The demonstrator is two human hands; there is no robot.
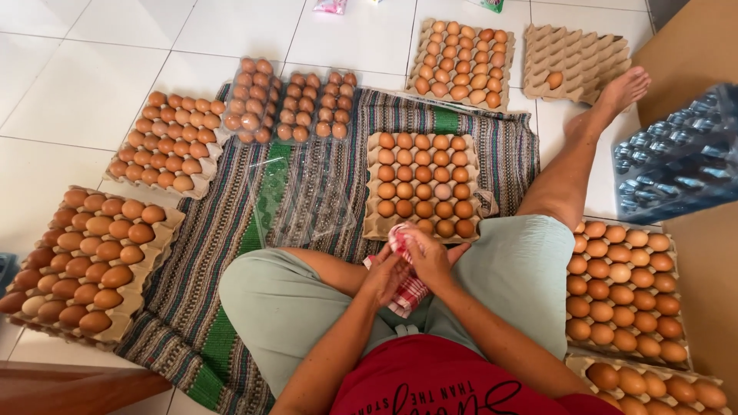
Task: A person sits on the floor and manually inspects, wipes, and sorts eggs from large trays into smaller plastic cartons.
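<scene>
I sit cross-legged on a striped mat (pixel 338 184) with both hands together above my lap. My left hand (pixel 387 278) and my right hand (pixel 429 257) are wrapped around a red and white checked cloth (pixel 409 293), bunched between the palms; whether an egg sits inside the cloth is hidden. Directly in front of my hands lies a full cardboard tray of brown eggs (pixel 424 184). An empty clear plastic egg box (pixel 296 196) lies open on the mat to the left of that tray.
Full egg trays stand at the left (pixel 84 261), far left (pixel 165 150), far middle (pixel 463 63) and right (pixel 624 288). Filled clear egg boxes (pixel 292 104) lie beyond the mat. A nearly empty tray (pixel 573 61) holds one egg. Blue-tinted plastic boxes (pixel 676 157) lean at right.
</scene>
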